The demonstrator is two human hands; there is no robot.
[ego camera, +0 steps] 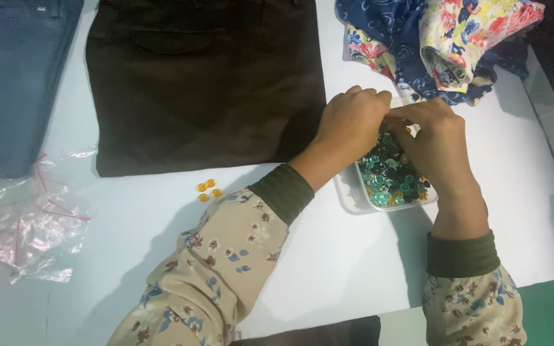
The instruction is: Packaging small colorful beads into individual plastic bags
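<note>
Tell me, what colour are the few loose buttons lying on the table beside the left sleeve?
The loose buttons are amber-orange, seen in the head view.

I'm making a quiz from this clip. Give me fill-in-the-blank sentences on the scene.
1. Both hands, left and right, meet over a tray of mostly ____ buttons.
2. The loose buttons on the table are ____.
3. The folded brown garment lies ____ of the blue one.

Answers: green; orange; right

White table [328, 256]: trousers [203, 83], bead tray [354, 195], bags [27, 218].
</note>
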